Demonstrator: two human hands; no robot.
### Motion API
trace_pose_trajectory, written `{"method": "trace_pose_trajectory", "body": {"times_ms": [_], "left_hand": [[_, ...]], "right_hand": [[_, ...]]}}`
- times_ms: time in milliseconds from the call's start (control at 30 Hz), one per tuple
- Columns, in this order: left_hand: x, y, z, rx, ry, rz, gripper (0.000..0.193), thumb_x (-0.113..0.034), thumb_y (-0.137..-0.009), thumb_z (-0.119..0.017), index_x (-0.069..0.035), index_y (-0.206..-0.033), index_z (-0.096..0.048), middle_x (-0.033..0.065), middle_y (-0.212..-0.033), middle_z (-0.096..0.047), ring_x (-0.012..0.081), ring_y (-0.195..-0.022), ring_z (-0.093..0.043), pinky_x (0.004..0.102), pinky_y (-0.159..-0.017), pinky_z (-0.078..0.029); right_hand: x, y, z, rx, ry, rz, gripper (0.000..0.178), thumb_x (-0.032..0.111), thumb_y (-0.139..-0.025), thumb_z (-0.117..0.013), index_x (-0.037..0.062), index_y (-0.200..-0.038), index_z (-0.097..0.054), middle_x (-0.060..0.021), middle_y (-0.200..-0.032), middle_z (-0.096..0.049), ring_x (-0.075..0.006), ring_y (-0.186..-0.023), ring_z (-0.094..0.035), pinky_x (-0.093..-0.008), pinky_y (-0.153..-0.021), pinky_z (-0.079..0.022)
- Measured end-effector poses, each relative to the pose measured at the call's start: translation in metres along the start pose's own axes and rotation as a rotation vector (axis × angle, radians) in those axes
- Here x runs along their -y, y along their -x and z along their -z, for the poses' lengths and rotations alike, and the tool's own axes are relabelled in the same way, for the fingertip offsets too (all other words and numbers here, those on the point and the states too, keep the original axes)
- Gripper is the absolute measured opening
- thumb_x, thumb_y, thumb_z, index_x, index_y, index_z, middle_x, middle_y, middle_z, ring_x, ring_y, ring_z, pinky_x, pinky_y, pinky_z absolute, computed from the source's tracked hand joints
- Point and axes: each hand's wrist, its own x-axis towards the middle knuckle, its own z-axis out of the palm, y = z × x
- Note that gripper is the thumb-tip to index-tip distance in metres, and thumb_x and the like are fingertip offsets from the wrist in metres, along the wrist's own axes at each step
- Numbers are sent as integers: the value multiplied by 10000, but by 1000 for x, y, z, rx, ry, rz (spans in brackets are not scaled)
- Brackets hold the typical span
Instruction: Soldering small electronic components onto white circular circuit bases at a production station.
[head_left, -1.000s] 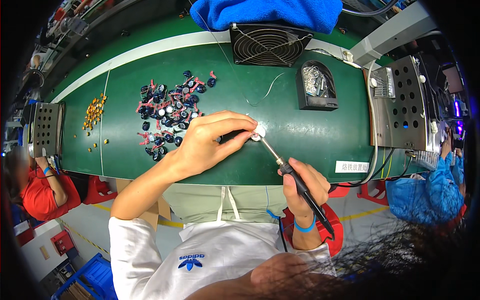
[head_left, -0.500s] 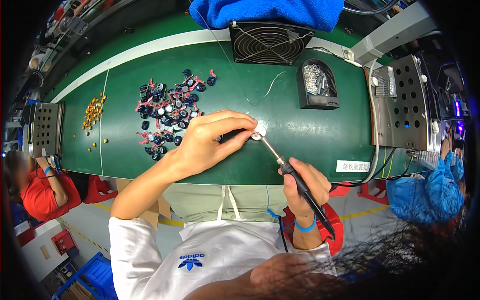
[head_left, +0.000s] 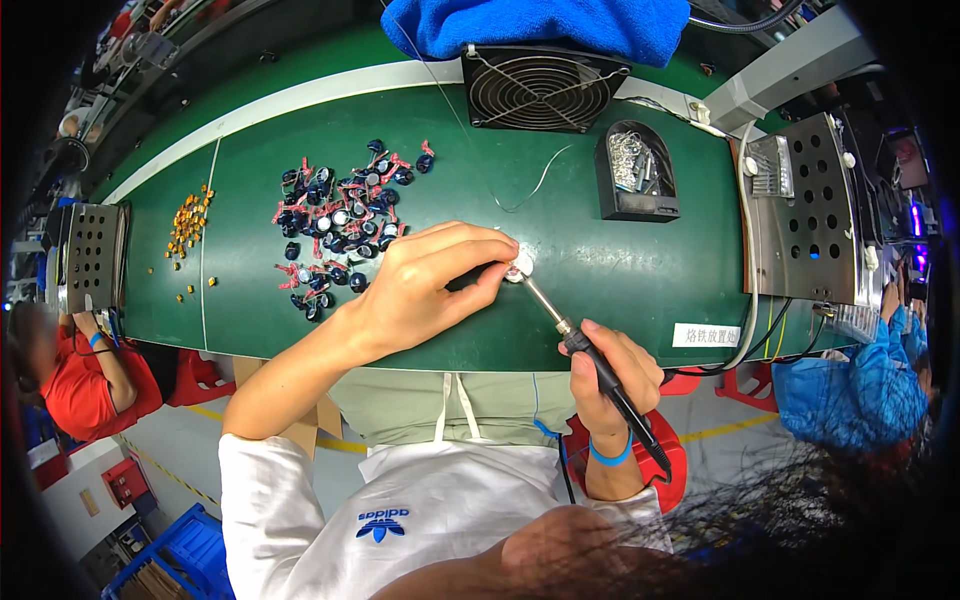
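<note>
My right hand [head_left: 615, 380] grips a black-handled soldering iron [head_left: 606, 377] like a pen, and its metal tip reaches up and left. That tip meets a small white round piece [head_left: 522, 264] on the green bench top. My left hand [head_left: 430, 285] comes in from the left, its thumb and fingertips pinched together at the white piece's edge. Whatever lies between those fingertips is too small and covered to make out. Left of that hand is a loose pile of dark blue round parts [head_left: 340, 215] with red-and-white wires.
Small orange-yellow parts [head_left: 188, 225] lie further left. A black fan [head_left: 543, 90] stands at the back under a blue towel [head_left: 540, 25]. Beside it, a black bin [head_left: 650, 205] holds metal bits. Thin wire [head_left: 545, 172] curls above my hands. Perforated metal boxes [head_left: 815, 210] flank the bench; other people sit nearby.
Almost nothing differs. My left fingers have shifted very slightly at the white piece, while the soldering iron's tip stays in the same place.
</note>
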Motion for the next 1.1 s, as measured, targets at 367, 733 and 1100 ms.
{"method": "trace_pose_trajectory", "body": {"times_ms": [367,733,1100], "left_hand": [[2,1,-1,-19,-36,-40,229,80,-794,-774,2,-1007,-747,122,-1027,-768,256,-887,-754,324,-739,-613],[0,0,0,-9,-25,-27,239,81,-791,-781,4,-1015,-747,128,-1029,-767,261,-904,-757,329,-743,-616],[1,1,-2,-14,-30,-41,241,87,-786,-782,7,-1012,-745,129,-1032,-766,266,-902,-756,330,-737,-616]], "right_hand": [[0,0,1,34,33,-8,311,183,-944,-721,-99,-1071,-693,-158,-741,-741,-250,-650,-736,-295,-614,-563],[0,0,2,30,48,-10,315,195,-947,-719,-92,-1074,-693,-158,-735,-738,-249,-645,-732,-293,-610,-560],[0,2,1,23,47,-9,338,213,-951,-722,-99,-1078,-691,-162,-736,-737,-248,-650,-734,-300,-613,-563]]}}
